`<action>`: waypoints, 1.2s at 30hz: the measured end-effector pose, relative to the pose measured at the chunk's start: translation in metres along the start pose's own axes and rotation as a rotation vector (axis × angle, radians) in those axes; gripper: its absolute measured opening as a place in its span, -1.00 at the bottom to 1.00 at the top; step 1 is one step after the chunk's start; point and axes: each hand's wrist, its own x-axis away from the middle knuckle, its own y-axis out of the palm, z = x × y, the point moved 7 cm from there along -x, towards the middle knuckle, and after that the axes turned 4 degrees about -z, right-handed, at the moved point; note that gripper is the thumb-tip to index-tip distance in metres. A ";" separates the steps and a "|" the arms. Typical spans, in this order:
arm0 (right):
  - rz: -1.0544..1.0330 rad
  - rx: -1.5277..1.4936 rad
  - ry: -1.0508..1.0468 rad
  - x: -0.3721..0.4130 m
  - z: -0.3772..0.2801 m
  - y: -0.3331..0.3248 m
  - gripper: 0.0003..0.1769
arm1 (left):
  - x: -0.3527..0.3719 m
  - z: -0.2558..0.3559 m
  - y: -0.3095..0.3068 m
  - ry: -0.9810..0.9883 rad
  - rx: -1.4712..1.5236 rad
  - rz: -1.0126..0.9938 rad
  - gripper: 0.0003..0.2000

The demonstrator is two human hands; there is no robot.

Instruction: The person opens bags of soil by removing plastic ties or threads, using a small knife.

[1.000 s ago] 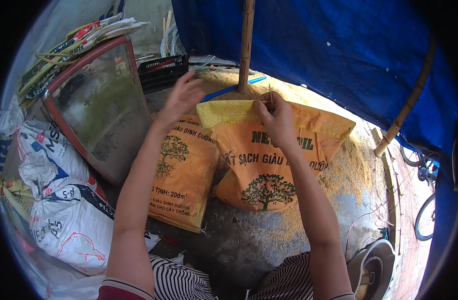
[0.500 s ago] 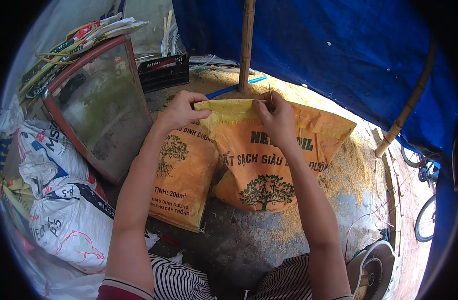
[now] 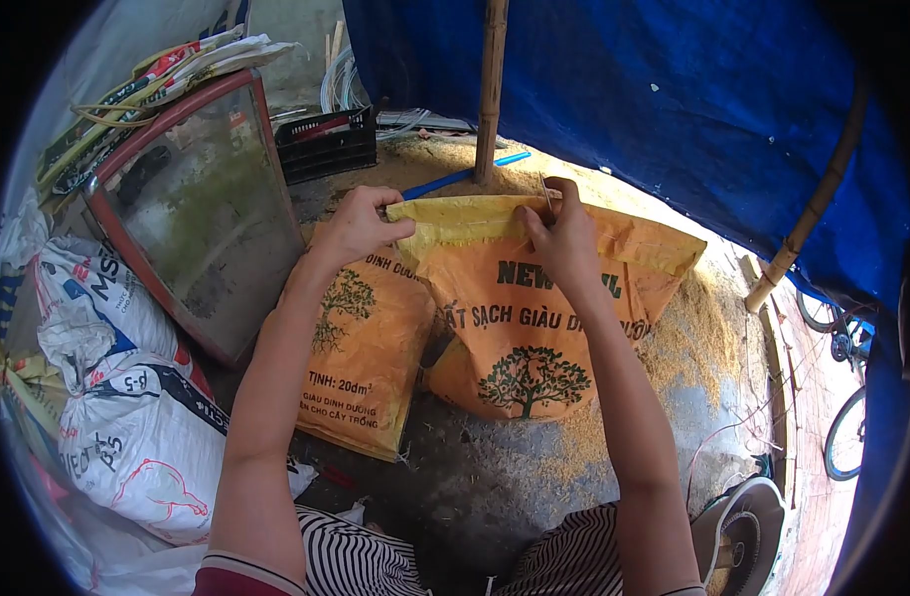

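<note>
An orange sack [image 3: 530, 318] with a green tree print stands on the floor, its yellow top edge folded over and stretched sideways. My left hand [image 3: 368, 223] pinches the left corner of that folded edge. Near the middle of the edge, my right hand [image 3: 562, 233] grips the fold between thumb and fingers, with a thin, needle-like object sticking up between the fingers. A second orange sack [image 3: 361, 368] with a tree print leans to the left, partly behind my left forearm.
White printed sacks [image 3: 142, 447] and a red-framed glass panel [image 3: 202, 214] are at the left. Behind are a black crate [image 3: 326, 144] and a bamboo pole [image 3: 490, 94]. Blue tarp [image 3: 674, 89] hangs at upper right; yellowish grains [image 3: 698, 333] lie right. A grey container [image 3: 743, 536] is at lower right.
My right hand has shifted slightly to the right along the folded edge, with its fingers raised a little. My left hand has barely moved and still pinches the corner.
</note>
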 end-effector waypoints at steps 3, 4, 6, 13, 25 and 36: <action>0.021 0.129 -0.023 -0.007 0.012 -0.004 -0.72 | 0.000 0.004 0.000 0.068 -0.120 0.094 -0.70; 0.010 0.169 -0.021 -0.007 0.014 -0.006 -0.72 | 0.001 0.009 -0.002 0.144 -0.199 0.173 -0.67; 0.007 0.214 -0.013 -0.007 0.016 -0.010 -0.72 | 0.001 0.012 0.000 0.189 -0.234 0.188 -0.67; 0.038 0.203 -0.047 -0.003 0.010 -0.018 -0.70 | -0.001 0.015 0.002 0.170 -0.207 0.187 -0.68; 0.041 0.228 -0.097 0.005 -0.008 -0.012 -0.64 | -0.003 -0.002 0.005 0.102 0.153 0.085 -0.84; -0.146 0.396 -0.377 0.001 -0.053 0.056 -0.48 | 0.004 0.002 -0.002 0.047 0.160 0.031 -0.82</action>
